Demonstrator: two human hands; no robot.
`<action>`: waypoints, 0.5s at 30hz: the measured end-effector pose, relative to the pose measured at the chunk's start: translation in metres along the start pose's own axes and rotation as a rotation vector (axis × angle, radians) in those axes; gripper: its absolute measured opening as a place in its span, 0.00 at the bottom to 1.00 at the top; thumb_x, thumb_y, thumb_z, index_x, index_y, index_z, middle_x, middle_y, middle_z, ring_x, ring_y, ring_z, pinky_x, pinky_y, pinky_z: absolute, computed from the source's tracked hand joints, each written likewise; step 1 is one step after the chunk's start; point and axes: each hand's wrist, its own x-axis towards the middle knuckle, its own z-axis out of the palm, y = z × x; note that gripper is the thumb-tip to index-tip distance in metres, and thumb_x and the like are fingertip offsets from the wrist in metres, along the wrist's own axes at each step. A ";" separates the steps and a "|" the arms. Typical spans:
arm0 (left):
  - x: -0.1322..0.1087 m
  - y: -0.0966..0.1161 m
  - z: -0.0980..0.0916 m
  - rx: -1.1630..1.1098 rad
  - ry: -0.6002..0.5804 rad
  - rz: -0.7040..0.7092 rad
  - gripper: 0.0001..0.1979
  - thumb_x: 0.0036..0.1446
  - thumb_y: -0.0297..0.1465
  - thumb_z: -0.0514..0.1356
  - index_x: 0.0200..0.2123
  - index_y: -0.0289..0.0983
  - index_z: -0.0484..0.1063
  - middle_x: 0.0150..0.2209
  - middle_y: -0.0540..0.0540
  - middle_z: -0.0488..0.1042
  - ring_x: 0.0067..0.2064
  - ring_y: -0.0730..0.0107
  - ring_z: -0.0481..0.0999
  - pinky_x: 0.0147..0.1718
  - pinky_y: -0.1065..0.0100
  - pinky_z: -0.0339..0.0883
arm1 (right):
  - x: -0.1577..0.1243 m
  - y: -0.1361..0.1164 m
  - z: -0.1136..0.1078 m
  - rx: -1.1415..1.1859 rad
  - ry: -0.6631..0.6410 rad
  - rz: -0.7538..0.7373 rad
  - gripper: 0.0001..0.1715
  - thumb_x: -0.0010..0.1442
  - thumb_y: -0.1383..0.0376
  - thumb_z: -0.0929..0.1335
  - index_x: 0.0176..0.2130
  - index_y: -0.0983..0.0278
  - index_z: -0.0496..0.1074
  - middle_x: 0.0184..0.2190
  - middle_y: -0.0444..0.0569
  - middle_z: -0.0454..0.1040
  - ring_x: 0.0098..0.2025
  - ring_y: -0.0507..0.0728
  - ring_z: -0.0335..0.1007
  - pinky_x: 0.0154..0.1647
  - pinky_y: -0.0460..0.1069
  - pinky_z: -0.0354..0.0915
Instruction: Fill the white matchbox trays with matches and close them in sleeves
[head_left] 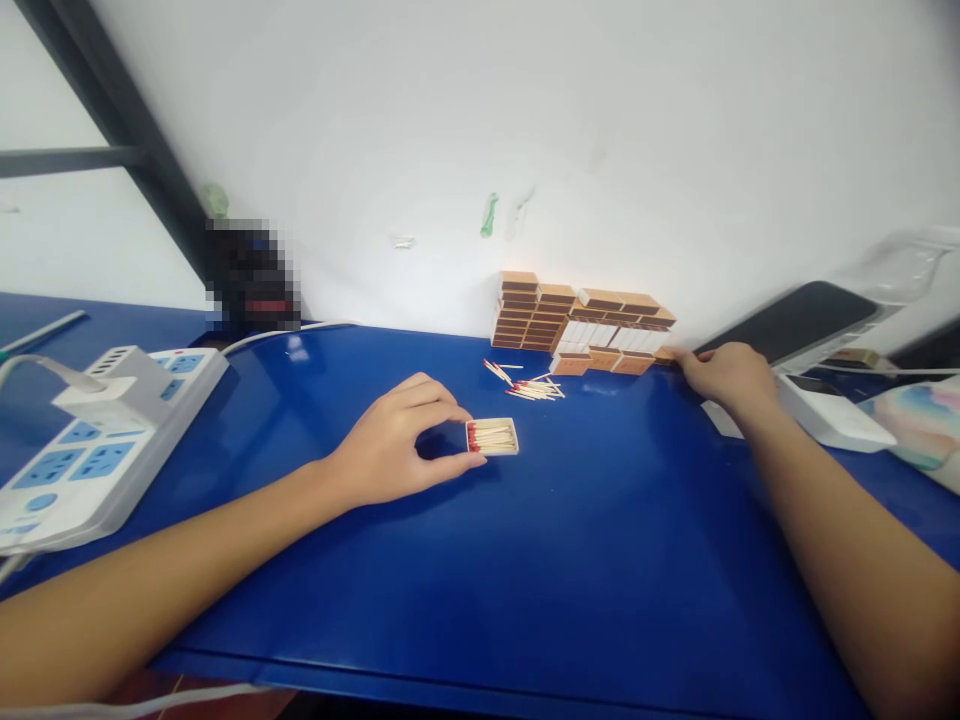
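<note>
Between the thumb and fingers of my left hand (401,440) is a small white matchbox tray (516,440), filled with red-tipped matches (493,437). It is at the middle of the blue table. Out to the right, my right hand (724,375) has its fingertips on a brown matchbox (664,355) at the right end of a low row. Stacked matchboxes (529,310) stand against the wall, with white trays (592,335) packed among them. A loose pile of matches (536,388) lies in front of the stack.
A white power strip (97,450) with a plugged-in adapter sits at the left of the blue table (525,590). At the right are a dark-screened device (795,320), a white box (832,415) and a colourful patterned item (919,420). The white wall (420,130) rises behind.
</note>
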 end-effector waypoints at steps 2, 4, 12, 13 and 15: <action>0.000 0.000 0.000 -0.001 -0.006 0.007 0.16 0.61 0.41 0.70 0.47 0.37 0.80 0.41 0.43 0.79 0.42 0.63 0.76 0.44 0.59 0.72 | -0.002 -0.003 -0.003 0.003 -0.022 0.080 0.37 0.69 0.47 0.62 0.49 0.76 0.82 0.42 0.75 0.79 0.44 0.73 0.77 0.37 0.57 0.65; 0.000 0.000 0.000 -0.003 -0.007 0.007 0.16 0.61 0.41 0.70 0.47 0.38 0.79 0.41 0.43 0.79 0.42 0.63 0.75 0.44 0.59 0.72 | -0.004 -0.006 -0.005 0.007 -0.034 0.128 0.36 0.69 0.47 0.62 0.50 0.74 0.82 0.45 0.74 0.79 0.46 0.73 0.77 0.37 0.57 0.66; 0.001 0.001 -0.001 0.000 0.019 0.012 0.16 0.61 0.42 0.69 0.46 0.37 0.79 0.41 0.43 0.79 0.42 0.63 0.76 0.44 0.59 0.73 | -0.007 -0.001 -0.016 -0.036 -0.027 0.115 0.31 0.70 0.52 0.61 0.55 0.72 0.79 0.50 0.75 0.77 0.51 0.74 0.74 0.42 0.59 0.64; 0.000 0.001 0.000 -0.001 0.015 0.008 0.16 0.61 0.42 0.69 0.47 0.38 0.79 0.41 0.43 0.79 0.43 0.63 0.76 0.44 0.58 0.73 | -0.007 0.000 -0.016 -0.045 -0.025 0.081 0.30 0.70 0.54 0.61 0.58 0.70 0.77 0.52 0.74 0.77 0.52 0.74 0.73 0.44 0.59 0.64; 0.000 0.001 0.000 -0.004 0.004 0.005 0.17 0.61 0.43 0.69 0.47 0.38 0.79 0.41 0.43 0.80 0.43 0.63 0.76 0.44 0.58 0.73 | -0.006 0.002 -0.013 -0.061 -0.044 -0.020 0.29 0.69 0.58 0.63 0.64 0.64 0.71 0.54 0.68 0.77 0.54 0.71 0.73 0.47 0.58 0.64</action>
